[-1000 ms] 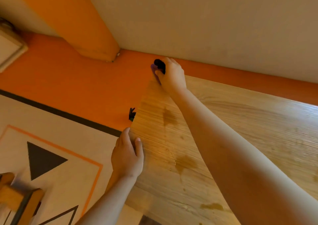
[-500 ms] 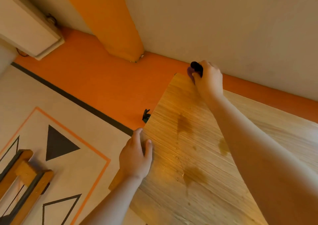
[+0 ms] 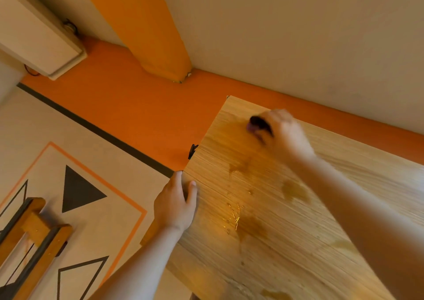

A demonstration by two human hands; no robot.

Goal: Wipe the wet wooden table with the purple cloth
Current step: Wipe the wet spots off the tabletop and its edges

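The wooden table (image 3: 286, 242) fills the lower right, with dark wet patches and shining droplets (image 3: 236, 219) down its left part. My right hand (image 3: 284, 132) is blurred near the far left corner, closed on a bunched dark purple cloth (image 3: 258, 125) that presses on the tabletop. Only a small part of the cloth shows under the fingers. My left hand (image 3: 176, 203) rests flat on the table's left edge, fingers spread, holding nothing.
An orange floor strip (image 3: 137, 116) and an orange pillar (image 3: 146, 36) lie beyond the table. A patterned rug (image 3: 80, 196) covers the floor on the left. A wooden stool or frame (image 3: 32, 237) stands at the lower left. A small black clip (image 3: 192, 150) sits on the table edge.
My right hand has slid with the cloth from the far corner inward onto the tabletop. My left hand has stayed on the table's edge. The view has shifted left.
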